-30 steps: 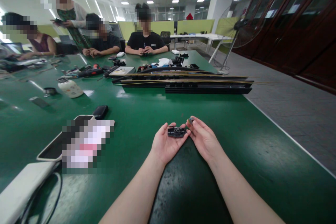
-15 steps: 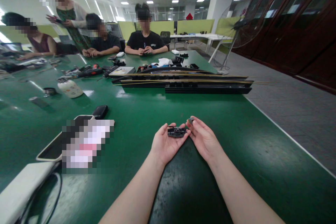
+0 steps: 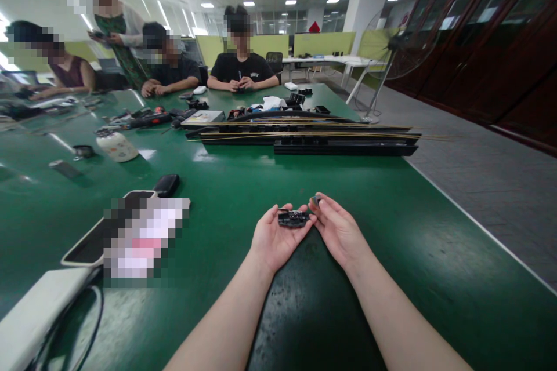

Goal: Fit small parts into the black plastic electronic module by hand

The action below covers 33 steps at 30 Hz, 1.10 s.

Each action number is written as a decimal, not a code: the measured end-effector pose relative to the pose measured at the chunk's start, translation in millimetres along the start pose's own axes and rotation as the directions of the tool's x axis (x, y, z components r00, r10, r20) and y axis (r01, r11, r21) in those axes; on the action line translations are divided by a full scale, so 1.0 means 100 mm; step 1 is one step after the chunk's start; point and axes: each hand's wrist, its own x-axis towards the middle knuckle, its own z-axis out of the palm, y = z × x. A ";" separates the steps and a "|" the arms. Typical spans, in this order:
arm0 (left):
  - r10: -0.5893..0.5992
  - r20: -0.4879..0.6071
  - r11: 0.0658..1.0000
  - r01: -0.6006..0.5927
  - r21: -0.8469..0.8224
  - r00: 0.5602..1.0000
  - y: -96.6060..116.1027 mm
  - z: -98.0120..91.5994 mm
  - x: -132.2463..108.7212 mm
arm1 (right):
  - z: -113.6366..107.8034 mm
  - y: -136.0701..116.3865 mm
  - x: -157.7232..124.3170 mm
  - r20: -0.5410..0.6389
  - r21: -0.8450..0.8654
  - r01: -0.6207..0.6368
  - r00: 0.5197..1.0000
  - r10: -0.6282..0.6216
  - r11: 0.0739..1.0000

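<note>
Over the green table (image 3: 217, 185): black part (image 3: 293, 218), lying across the left hand (image 3: 275, 240).
Left grip: palm up, fingers cupped around the part, thumb at its near-left end.
Right hand (image 3: 342, 229): thumb and fingertips pinching a small grey piece (image 3: 317, 200) just beside the part; its exact shape is hard to make out.
Beyond the hands: long black strips (image 3: 346, 150).
Further left: white patterned jar (image 3: 116, 146).

No words or numbers can be read. Small white letters (image 3: 254, 75) sit on the front of a black shirt (image 3: 226, 66) across the table (image 3: 226, 185), but they are too tiny and fuzzy to make out. The bright screen (image 3: 145, 237) is covered in blurry squares, so any words there are hidden.
</note>
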 end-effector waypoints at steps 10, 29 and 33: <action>0.023 -0.002 1.000 -0.023 0.006 1.000 -0.01 0.00 0.01 | 0.03 0.06 -0.03 0.087 -0.218 0.156 0.986 -0.140 0.963; 0.040 0.004 0.998 -0.041 0.037 0.999 -0.01 -0.02 0.04 | -0.08 0.11 -0.05 0.584 -0.784 0.616 0.775 -0.243 0.081; 0.048 0.007 0.997 -0.048 0.052 0.999 -0.01 -0.02 0.04 | -0.08 0.11 -0.04 0.580 -0.790 0.610 0.778 -0.241 0.068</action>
